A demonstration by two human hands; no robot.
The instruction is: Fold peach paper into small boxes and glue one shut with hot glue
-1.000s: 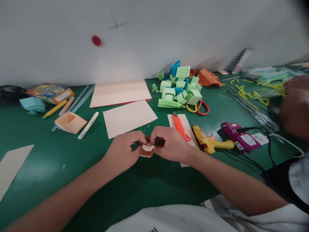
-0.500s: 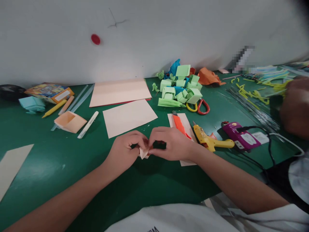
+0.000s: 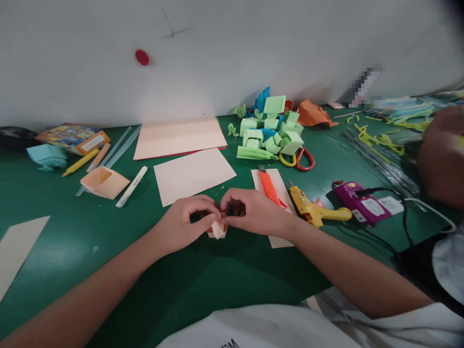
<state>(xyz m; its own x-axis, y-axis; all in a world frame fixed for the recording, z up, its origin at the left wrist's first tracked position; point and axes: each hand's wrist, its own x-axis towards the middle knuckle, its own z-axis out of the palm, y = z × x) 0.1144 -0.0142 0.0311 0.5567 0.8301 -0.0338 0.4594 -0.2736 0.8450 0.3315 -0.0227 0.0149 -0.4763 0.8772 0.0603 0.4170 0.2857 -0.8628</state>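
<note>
Between my hands, low over the green table, is a small folded peach paper piece (image 3: 218, 230), its pointed flap facing me. My left hand (image 3: 186, 223) pinches it from the left with thumb and forefinger. From the right, the thumb and fingertips of my right hand (image 3: 250, 212) close on its upper edge. The fingers cover most of the far side of the fold. Just beyond my hands lies a flat peach paper sheet (image 3: 194, 176). An orange box cutter (image 3: 270, 188) rests on a paper strip (image 3: 282, 242) beside my right wrist.
A yellow glue gun (image 3: 313, 208) and purple power strip (image 3: 358, 203) with cables lie right. Green folded paper pieces (image 3: 253, 139) and scissors (image 3: 305, 159) are behind. An open peach paper box (image 3: 105, 182) and glue stick (image 3: 132, 187) sit left. Another person's hand (image 3: 440, 154) is far right.
My left fingers have shifted to the top of the folded paper piece, and more of its front shows. My right fingertips have drawn closer together on it.
</note>
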